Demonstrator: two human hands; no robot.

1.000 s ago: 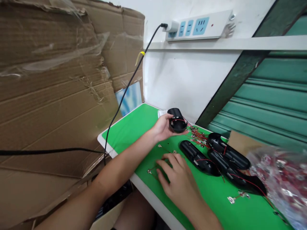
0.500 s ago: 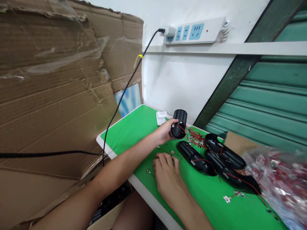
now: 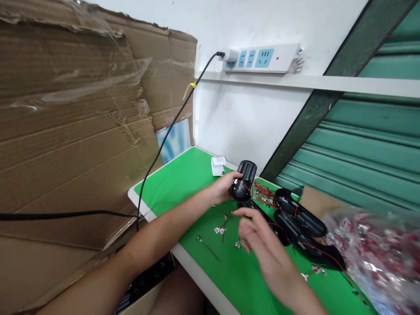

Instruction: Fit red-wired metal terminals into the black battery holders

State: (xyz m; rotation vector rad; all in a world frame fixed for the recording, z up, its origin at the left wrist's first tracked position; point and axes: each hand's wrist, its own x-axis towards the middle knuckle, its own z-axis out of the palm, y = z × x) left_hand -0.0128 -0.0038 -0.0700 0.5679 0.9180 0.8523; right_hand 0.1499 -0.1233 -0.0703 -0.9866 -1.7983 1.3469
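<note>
My left hand (image 3: pixel 227 186) grips a glossy black plastic battery housing (image 3: pixel 243 180), with long slots at its upper end, a rounded lower end and a thin red wire across it. My right hand (image 3: pixel 262 245) hovers over the green mat (image 3: pixel 177 183), its index finger stretched toward the housing and the other fingers loosely bent. Nothing shows between its fingers. Beneath and left of it lie small metal contact pieces (image 3: pixel 219 230) with thin leads, and one piece with a long lead (image 3: pixel 198 239) sits nearer the table edge.
Several more black housings (image 3: pixel 302 210) with red wires lie to the right, beside a heap of red-wired contacts (image 3: pixel 263 192). A clear bag of red-and-silver parts (image 3: pixel 380 253) sits far right. A small white box (image 3: pixel 218 166) stands at the back. A black cable (image 3: pixel 170 127) hangs at the left.
My right hand has lifted from the mat and moved right, its index finger now extended. Contact pieces it covered now show. The housing in my left hand sits slightly lower in view.
</note>
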